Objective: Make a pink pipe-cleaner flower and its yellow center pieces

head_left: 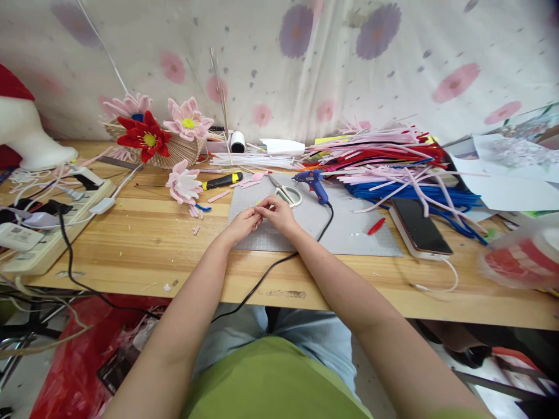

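My left hand and my right hand meet over the left part of a grey cutting mat. The fingers of both are pinched together, and whatever sits between them is too small or hidden to make out. Just beyond my right hand lie scissors with pale handles. A blue glue gun rests to their right, its black cord running down past my right wrist. Several pink fuzzy strips lie behind my hands. Left of the mat are a pink and white fuzzy flower and a yellow-black utility knife.
Red and pink flowers stand at the back left, near a power strip with cables. Bundled pipe cleaners are piled back right. A phone, a red petal-shaped piece and a plastic tub lie to the right.
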A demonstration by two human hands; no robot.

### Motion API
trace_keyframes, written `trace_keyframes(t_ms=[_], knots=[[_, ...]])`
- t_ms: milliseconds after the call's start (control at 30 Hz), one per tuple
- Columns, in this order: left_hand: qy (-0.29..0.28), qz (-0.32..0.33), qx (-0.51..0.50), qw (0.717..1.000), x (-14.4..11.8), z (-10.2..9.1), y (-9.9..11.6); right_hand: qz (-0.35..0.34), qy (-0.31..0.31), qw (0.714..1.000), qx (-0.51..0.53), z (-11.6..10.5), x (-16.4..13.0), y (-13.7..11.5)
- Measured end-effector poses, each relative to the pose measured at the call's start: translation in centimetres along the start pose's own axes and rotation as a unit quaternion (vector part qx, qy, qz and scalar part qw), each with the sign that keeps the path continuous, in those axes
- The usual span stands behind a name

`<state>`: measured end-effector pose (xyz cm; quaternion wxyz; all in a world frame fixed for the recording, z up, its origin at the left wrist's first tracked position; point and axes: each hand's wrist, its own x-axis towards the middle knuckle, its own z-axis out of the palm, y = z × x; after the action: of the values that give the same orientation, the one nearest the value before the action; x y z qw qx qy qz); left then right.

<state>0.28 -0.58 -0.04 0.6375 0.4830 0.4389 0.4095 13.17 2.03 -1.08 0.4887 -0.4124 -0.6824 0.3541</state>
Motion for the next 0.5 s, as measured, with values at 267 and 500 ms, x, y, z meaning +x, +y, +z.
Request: trace_keyframes(t_ms=[267, 500], knots=[[0.094, 0.026, -0.181, 0.979, 0.03, -0.42, 0.81, 0.11, 0.052, 0.982, 0.141, -0.64, 0.41, 0.16], [0.047, -0.022, -0.124, 0.991, -0.22, -0.43, 0.73, 0.137, 0.034, 0.979, 0.151, -0.47, 0.31, -0.3]])
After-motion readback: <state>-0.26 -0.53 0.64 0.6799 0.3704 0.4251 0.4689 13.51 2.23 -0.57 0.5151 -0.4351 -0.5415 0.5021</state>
